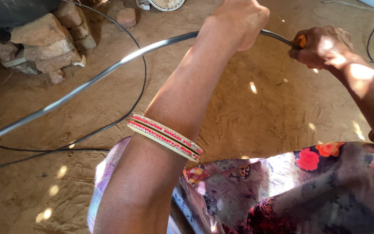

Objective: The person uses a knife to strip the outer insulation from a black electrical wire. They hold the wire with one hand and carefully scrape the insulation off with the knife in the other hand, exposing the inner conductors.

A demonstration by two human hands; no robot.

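fingers of both hands around grey cable

- cable is grey, kinda shiny where the sun hits
- tool handle is orange
- bangles are cream with red and sparkly stone rows
- cloth has a purple-grey floral print with red and orange flowers
- floor is sandy brown

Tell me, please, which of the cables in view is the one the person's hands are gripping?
The thick grey cable arcing above the ground, clasped by the left hand and right hand; the thin black cables lie loose on the dirt.
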